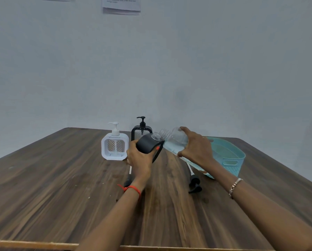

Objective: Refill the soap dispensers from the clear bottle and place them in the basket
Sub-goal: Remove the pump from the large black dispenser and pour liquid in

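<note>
Head view: matte grey-blue wall far behind, white paper sheets pinned high. Below, dark streaked wood-grain table with pale near edge. Slotted teal plastic basket on the table at right. Clear ribbed plastic bottle, tilted leftward, gripped around its body by right hand, mouth just beside open neck of pumpless black square dispenser clasped in left hand, mid-table. White square pump dispenser and second black pump dispenser upright, far centre. Two loose black pump heads lying near the wrists.

Tilted clear bottle, neck beside pumpless black dispenser; teal basket behind
</note>
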